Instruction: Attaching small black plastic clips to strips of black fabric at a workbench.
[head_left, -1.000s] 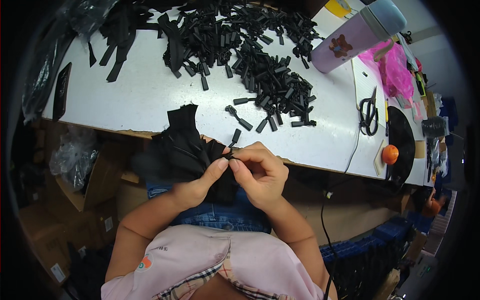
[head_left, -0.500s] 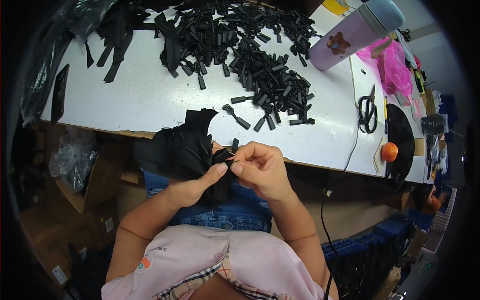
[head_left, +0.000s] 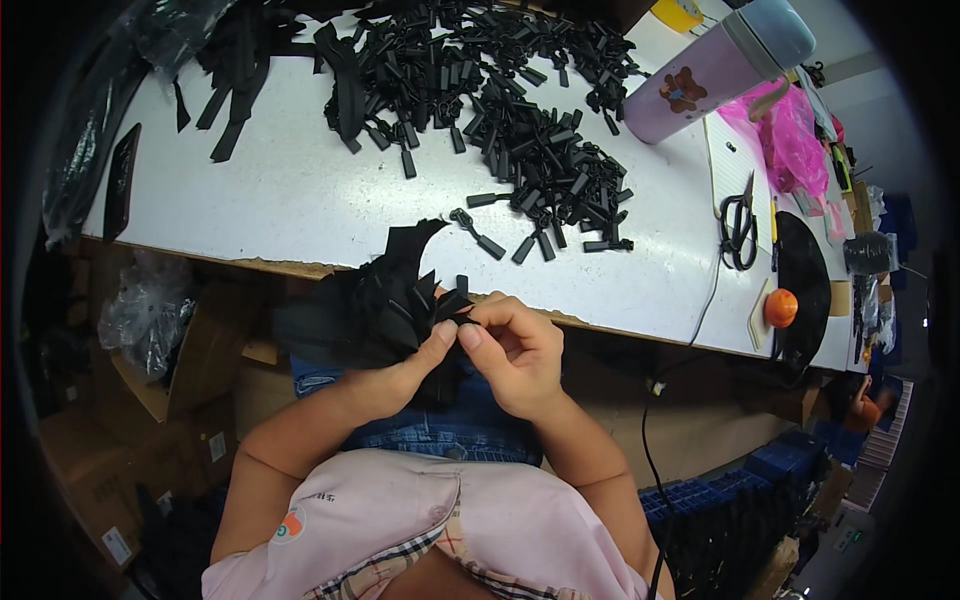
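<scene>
My left hand [head_left: 400, 380] is closed around a thick bunch of black zipper tapes [head_left: 350, 310], held over my lap just off the table's near edge. Thumb to thumb with it, my right hand [head_left: 525, 360] pinches the end of one black tape. A black zipper slider's pull [head_left: 462, 284] sticks up between the hands; its body is hidden by fingers and tape. Beyond them on the white table [head_left: 270, 195] lies a large heap of black zipper sliders [head_left: 550, 165]. One slider [head_left: 478, 235] lies apart on the near side of the heap.
More black strips [head_left: 240, 90] lie at the far left, near a dark phone [head_left: 121, 182]. On the right are a lilac bottle [head_left: 690, 85], black scissors [head_left: 739, 230], a pink plastic bag [head_left: 790, 140] and an orange round object [head_left: 780, 307]. A cable [head_left: 650, 450] hangs beside my right arm.
The zipper bunch has shifted slightly right, and my right hand slightly left, so the thumbs sit closer together. The slider's pull has tilted more upright between them.
</scene>
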